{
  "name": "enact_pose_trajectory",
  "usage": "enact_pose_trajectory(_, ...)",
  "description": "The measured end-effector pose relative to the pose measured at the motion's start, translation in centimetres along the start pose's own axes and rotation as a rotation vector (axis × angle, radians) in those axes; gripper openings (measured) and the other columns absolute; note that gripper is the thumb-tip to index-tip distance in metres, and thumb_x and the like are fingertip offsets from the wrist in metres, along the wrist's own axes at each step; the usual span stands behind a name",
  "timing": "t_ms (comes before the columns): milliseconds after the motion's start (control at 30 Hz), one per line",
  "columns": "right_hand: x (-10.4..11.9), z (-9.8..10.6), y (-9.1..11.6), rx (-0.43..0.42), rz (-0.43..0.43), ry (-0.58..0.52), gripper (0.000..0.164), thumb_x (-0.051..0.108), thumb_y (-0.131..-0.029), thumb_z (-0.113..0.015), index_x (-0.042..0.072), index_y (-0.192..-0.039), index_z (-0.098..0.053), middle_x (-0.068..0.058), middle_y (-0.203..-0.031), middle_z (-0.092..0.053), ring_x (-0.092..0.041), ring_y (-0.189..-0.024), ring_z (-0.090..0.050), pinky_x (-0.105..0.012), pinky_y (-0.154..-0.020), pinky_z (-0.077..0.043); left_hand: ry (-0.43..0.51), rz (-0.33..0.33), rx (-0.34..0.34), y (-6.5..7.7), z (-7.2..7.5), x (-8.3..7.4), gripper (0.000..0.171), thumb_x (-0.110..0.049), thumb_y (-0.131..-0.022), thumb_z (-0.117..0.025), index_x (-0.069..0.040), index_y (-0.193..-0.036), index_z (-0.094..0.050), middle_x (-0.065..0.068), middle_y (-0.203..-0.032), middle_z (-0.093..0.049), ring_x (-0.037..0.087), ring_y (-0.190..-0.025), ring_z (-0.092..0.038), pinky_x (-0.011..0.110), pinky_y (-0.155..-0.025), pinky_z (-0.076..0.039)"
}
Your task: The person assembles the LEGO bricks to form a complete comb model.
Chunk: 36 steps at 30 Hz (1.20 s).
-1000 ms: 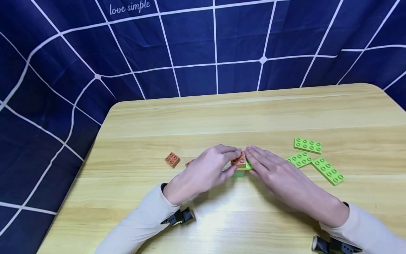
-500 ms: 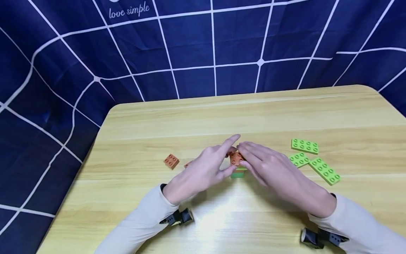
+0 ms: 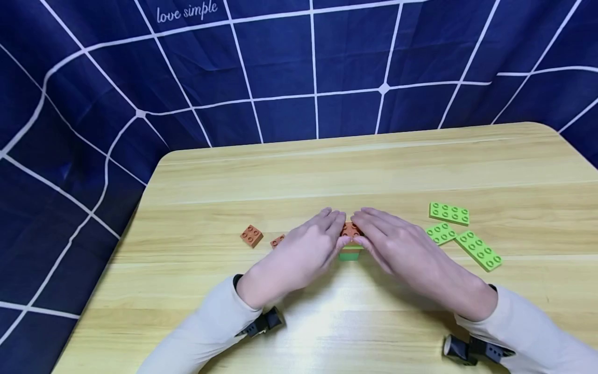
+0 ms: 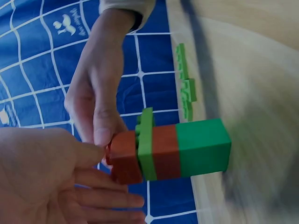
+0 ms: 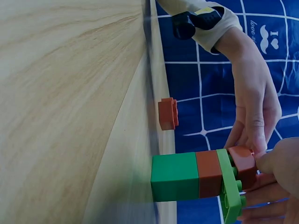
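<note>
A small upright stack stands on the table between my hands. From the bottom up it has a dark green block (image 4: 203, 146), an orange brick (image 4: 166, 151), a lime green plate (image 5: 226, 179) and a top orange brick (image 3: 351, 228). The top brick looks slightly skewed on the plate, whose studs show beside it in the right wrist view. My left hand (image 3: 299, 252) pinches the top brick's left side, thumb in front and fingers behind. Opposite it, my right hand (image 3: 406, 254) holds the right side the same way, its fingers nearly straight.
To the left lie an orange brick (image 3: 252, 236) and another orange brick (image 3: 277, 240) partly behind my left hand. Lime plates lie to the right: one at the back (image 3: 449, 213), one nearest my right hand (image 3: 440, 234), one slanting forward (image 3: 478, 250). A blue curtain (image 3: 280, 62) hangs behind the table.
The left index finger, raised half a second ago, has come down beside the top brick. My right hand has shifted slightly left since a second ago and now stays in place.
</note>
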State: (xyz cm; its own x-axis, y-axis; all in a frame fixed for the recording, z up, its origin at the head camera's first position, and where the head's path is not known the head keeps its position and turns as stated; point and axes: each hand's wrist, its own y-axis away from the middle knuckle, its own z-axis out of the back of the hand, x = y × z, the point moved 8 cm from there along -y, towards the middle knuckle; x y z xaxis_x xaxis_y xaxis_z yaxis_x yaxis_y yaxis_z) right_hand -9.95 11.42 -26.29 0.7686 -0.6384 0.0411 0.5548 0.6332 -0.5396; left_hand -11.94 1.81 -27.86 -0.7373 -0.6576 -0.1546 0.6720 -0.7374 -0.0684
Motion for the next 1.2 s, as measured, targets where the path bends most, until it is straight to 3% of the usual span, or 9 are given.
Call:
enact_pose_trajectory(167, -0.1, -0.7, 0.1, 0.090, -0.024, 0.018, 0.066, 0.038, -0.106, -0.017, -0.011, -0.120, -0.058, -0.027, -0.120, -0.061, -0.041, -0.113, -0.059, -0.052, -0.094, -0.051, -0.181, 0.043, 0.049, -0.1, -1.1, -0.4, 0.058, -0.033, -0.107, -0.027, 0.010, -0.146, -0.029, 0.024, -0.149, -0.033, 0.035, -0.141, -0.029, 0.036, -0.117, -0.023)
enact_pose_trajectory(300, -0.2, -1.0, 0.2, 0.127, -0.038, 0.026, 0.068, 0.038, -0.106, -0.014, -0.013, -0.125, -0.055, -0.029, -0.124, -0.059, -0.043, -0.116, -0.056, -0.052, -0.097, -0.049, -0.257, 0.043, 0.024, -0.2, -1.3, -0.6, 0.057, -0.032, -0.107, -0.028, 0.011, -0.144, -0.031, 0.025, -0.147, -0.036, 0.035, -0.140, -0.030, 0.036, -0.116, -0.025)
enact_pose_trajectory(533, -0.1, -1.1, 0.2, 0.141, -0.036, 0.038, 0.067, 0.036, -0.107, -0.013, -0.013, -0.130, -0.052, -0.029, -0.130, -0.054, -0.043, -0.120, -0.053, -0.052, -0.101, -0.046, -0.234, 0.047, 0.032, -0.2, -1.4, -0.6, 0.054, -0.028, -0.107, -0.028, 0.012, -0.142, -0.033, 0.026, -0.145, -0.037, 0.037, -0.140, -0.028, 0.038, -0.116, -0.025)
enact_pose_trajectory(867, 0.0, -1.1, 0.3, 0.147, -0.021, 0.083, 0.069, 0.034, -0.106, -0.009, -0.014, -0.127, -0.053, -0.030, -0.129, -0.055, -0.043, -0.121, -0.053, -0.052, -0.102, -0.045, -0.201, 0.100, 0.097, -0.2, -1.7, -0.3, 0.054, -0.027, -0.107, -0.026, 0.009, -0.147, -0.025, 0.027, -0.152, -0.021, 0.037, -0.145, -0.012, 0.041, -0.118, -0.013)
enact_pose_trajectory(1200, 0.0, -1.3, 0.4, 0.144, -0.016, 0.098, 0.069, 0.033, -0.106, -0.008, -0.016, -0.125, -0.054, -0.032, -0.126, -0.056, -0.044, -0.119, -0.054, -0.052, -0.101, -0.046, -0.243, 0.058, 0.082, -0.3, -1.6, -0.6, 0.053, -0.026, -0.107, -0.028, 0.011, -0.145, -0.027, 0.028, -0.150, -0.026, 0.037, -0.143, -0.018, 0.040, -0.118, -0.016)
